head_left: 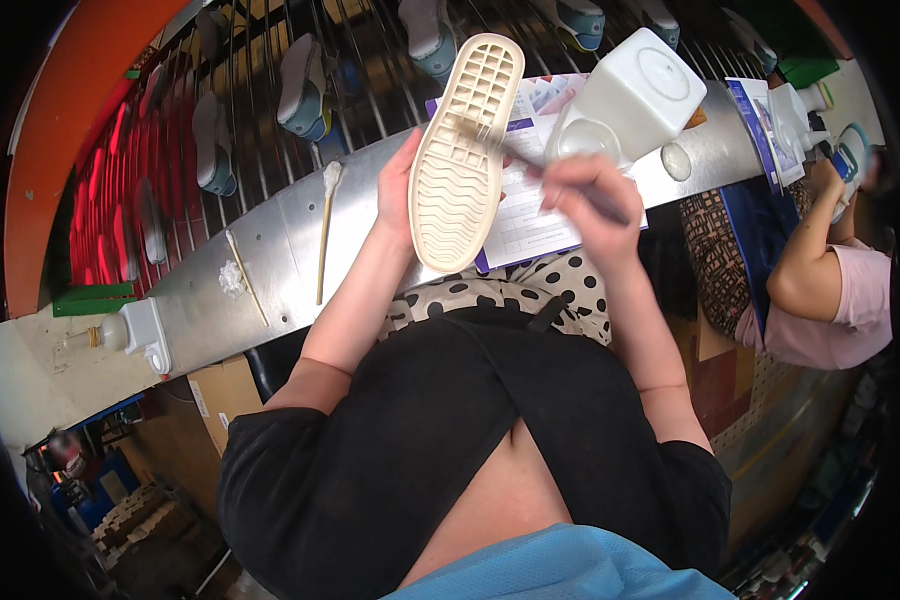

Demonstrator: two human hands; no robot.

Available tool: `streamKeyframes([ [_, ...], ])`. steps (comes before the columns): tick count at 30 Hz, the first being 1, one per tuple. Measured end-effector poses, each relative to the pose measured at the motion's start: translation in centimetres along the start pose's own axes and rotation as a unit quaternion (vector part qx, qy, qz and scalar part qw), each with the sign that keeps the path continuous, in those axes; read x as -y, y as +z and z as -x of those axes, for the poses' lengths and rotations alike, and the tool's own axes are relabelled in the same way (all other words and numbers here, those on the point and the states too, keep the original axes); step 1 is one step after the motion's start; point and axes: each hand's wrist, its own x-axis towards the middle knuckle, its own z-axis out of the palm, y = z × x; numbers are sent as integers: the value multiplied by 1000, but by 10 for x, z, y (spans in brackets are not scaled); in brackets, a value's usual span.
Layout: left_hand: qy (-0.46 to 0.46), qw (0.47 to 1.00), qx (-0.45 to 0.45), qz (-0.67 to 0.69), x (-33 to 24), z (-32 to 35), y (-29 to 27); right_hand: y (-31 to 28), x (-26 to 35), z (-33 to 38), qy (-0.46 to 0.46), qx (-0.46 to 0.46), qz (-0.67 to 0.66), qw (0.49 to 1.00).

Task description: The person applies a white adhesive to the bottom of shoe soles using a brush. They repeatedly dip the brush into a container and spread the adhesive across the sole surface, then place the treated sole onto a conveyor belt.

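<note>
My left hand [398, 190] grips a cream shoe sole [457, 190] along its left edge. The sole stands nearly upright in the picture, its inner face toward me, with a square grid in the upper part and wavy ridges below. In my right hand [602, 200] is a brush with a dark handle [522, 158], blurred by motion. Its bristles [478, 133] lie over the sole's middle, seemingly touching it. Behind the right hand, a white plastic jug [642, 95] lies tilted on the metal bench, its cut-open end [582, 140] toward the sole.
Printed sheets [535, 215] lie beneath the sole. Left on the metal bench [290, 245] are two sticks, one white-tipped [325, 225], and a white tuft [232, 280]. Beyond, grey-and-teal shoe parts [303, 90] rest on metal bars beside a red glow. A co-worker [820, 270] sits right.
</note>
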Motion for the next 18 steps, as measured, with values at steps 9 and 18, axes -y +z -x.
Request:
streamKeyframes([
  [9,35,986,-53,152,13,-3,3,28,-9,-8,-93,64,186,976],
  [18,46,994,-5,104,5,-7,-2,41,-9,-8,-95,40,159,982],
])
